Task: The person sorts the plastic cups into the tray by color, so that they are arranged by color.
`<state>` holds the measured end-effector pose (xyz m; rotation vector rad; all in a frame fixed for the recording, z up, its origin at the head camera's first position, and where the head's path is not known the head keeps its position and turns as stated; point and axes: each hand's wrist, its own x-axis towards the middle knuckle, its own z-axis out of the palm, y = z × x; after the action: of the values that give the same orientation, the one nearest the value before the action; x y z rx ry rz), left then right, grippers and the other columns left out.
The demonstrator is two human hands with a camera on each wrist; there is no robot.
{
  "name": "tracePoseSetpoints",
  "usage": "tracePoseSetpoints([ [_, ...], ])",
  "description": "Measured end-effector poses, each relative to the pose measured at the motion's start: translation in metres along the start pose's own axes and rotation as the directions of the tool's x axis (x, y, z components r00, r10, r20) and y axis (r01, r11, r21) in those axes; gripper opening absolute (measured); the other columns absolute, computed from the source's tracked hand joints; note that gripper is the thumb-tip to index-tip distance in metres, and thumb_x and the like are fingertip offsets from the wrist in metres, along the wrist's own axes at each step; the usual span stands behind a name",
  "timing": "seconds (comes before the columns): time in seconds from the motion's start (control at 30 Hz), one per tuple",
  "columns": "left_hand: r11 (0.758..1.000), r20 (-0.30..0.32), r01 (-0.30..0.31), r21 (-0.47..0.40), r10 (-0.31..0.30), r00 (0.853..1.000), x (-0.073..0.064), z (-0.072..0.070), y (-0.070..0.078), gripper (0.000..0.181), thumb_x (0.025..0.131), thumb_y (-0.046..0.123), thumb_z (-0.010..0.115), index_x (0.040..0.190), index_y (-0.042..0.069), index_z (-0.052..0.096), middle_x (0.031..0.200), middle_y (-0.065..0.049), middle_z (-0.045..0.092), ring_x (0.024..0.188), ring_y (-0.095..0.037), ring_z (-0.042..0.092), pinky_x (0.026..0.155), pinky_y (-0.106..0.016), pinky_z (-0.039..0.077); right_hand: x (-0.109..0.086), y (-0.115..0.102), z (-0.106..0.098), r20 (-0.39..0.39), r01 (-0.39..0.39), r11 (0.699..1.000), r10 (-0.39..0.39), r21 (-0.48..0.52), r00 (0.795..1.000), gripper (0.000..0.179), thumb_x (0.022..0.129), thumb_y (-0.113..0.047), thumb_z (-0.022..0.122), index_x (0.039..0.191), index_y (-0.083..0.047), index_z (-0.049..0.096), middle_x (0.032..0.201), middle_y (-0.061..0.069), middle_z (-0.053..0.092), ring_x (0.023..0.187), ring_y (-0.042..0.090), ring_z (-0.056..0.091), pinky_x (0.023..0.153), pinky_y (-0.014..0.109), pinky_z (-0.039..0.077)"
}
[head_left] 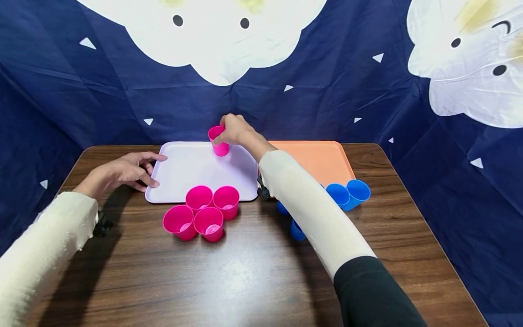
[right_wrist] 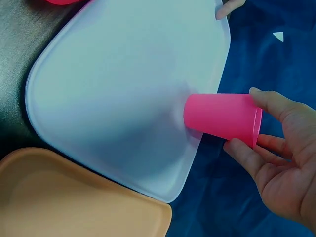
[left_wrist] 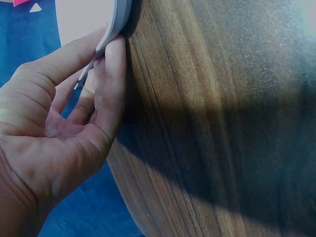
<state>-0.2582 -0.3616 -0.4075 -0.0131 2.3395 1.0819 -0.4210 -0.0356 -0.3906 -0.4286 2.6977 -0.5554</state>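
My right hand pinches a pink cup by its rim, upright at the back of the pale lavender tray. In the right wrist view the cup's base is at the tray surface; I cannot tell if it touches. My left hand holds the tray's left rim, and the left wrist view shows the fingers around that edge. Several more pink cups stand mouth up in a cluster by the tray's front edge.
An orange tray lies right of the lavender one. Several blue cups stand at its front, partly hidden by my right forearm. The wooden table meets a dark blue curtain at the back and sides.
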Motion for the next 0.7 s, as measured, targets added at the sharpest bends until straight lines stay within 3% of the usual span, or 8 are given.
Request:
tracePoseSetpoints([
  [0.27,1.000,0.006,-0.004,0.001,0.004,1.000,0.002,0.000,0.002,0.105,0.087,-0.008,0.090,0.173,0.003,0.032,0.104,-0.011,0.049,0.092,-0.024,0.060,0.076,-0.039,0.070,-0.035,0.004,-0.016,-0.053,-0.016,1.000,0.017,0.021,0.998,0.098,0.082,-0.062,0.095,0.162,-0.020,0.057,0.161,0.001,0.065,0.152,0.019,0.052,0.123,0.038,0.052],
  [0.43,1.000,-0.001,-0.009,0.006,0.009,1.000,0.001,0.001,0.003,0.105,0.086,-0.009,0.090,0.173,0.002,0.032,0.102,-0.010,0.049,0.091,-0.023,0.060,0.075,-0.039,0.069,-0.058,0.005,-0.029,-0.075,-0.014,1.000,0.014,0.005,0.997,0.092,0.084,-0.062,0.093,0.160,-0.024,0.059,0.158,-0.003,0.067,0.148,0.015,0.056,0.122,0.039,0.052],
  [0.7,1.000,0.006,-0.021,-0.008,0.021,1.000,0.000,0.001,-0.002,0.106,0.086,-0.010,0.090,0.173,0.001,0.031,0.102,-0.010,0.048,0.090,-0.022,0.062,0.075,-0.039,0.070,-0.134,-0.011,-0.058,-0.093,0.139,0.990,-0.136,0.023,0.986,0.078,0.095,-0.044,0.088,0.158,-0.008,0.060,0.156,0.011,0.070,0.148,0.023,0.062,0.123,0.036,0.053],
])
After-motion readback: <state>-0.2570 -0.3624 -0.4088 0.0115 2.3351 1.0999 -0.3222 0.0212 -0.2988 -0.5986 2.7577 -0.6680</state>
